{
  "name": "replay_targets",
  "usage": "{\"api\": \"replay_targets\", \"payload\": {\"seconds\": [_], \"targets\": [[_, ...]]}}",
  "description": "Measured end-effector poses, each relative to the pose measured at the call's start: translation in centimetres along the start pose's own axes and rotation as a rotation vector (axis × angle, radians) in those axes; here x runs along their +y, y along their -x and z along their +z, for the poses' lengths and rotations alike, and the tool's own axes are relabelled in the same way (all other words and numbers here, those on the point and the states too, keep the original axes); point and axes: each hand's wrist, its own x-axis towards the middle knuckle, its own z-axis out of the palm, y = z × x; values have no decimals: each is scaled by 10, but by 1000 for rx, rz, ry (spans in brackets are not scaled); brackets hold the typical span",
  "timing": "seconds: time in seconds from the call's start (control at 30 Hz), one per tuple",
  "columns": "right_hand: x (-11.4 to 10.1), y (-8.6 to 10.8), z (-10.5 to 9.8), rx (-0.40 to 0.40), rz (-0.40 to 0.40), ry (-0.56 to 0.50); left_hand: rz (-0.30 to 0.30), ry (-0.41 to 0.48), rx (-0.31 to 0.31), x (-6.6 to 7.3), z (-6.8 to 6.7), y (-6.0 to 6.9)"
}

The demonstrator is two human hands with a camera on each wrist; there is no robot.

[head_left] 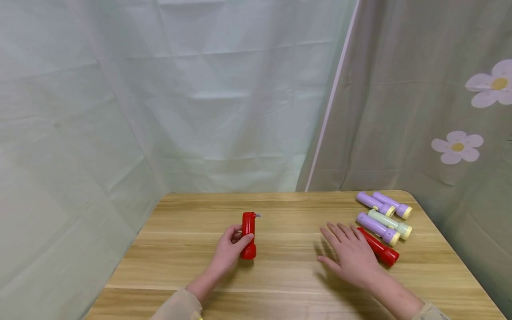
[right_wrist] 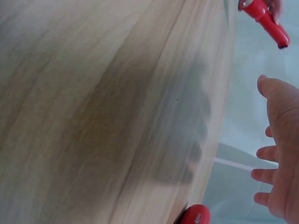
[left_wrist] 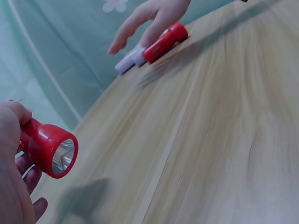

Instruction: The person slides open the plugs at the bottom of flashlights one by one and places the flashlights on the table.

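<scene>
The left hand [head_left: 229, 251] is gripping a red flashlight [head_left: 248, 224], probably light, stiff, best held mid-body; the right hand [head_left: 353, 257] is hovering empty.

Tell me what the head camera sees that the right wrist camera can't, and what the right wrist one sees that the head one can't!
Only the head view shows three purple flashlights, a pale green flashlight and flowers on the curtain.

Only the right wrist view shows a pale marking on the end of the loose red flashlight.

Both show that flashlight, the left hand holding another red flashlight, the right hand, the wooden table and some curtain.
</scene>
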Motion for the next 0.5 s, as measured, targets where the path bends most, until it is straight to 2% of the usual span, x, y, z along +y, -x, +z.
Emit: {"api": "replay_targets", "payload": {"seconds": [0.23, 0.5], "targets": [[5, 5, 2, 19, 15, -11, -6, -69, 82, -11, -25, -10], [11, 13, 4, 38, 44, -13, -24, -224, 168, -21, -65, -25]]}}
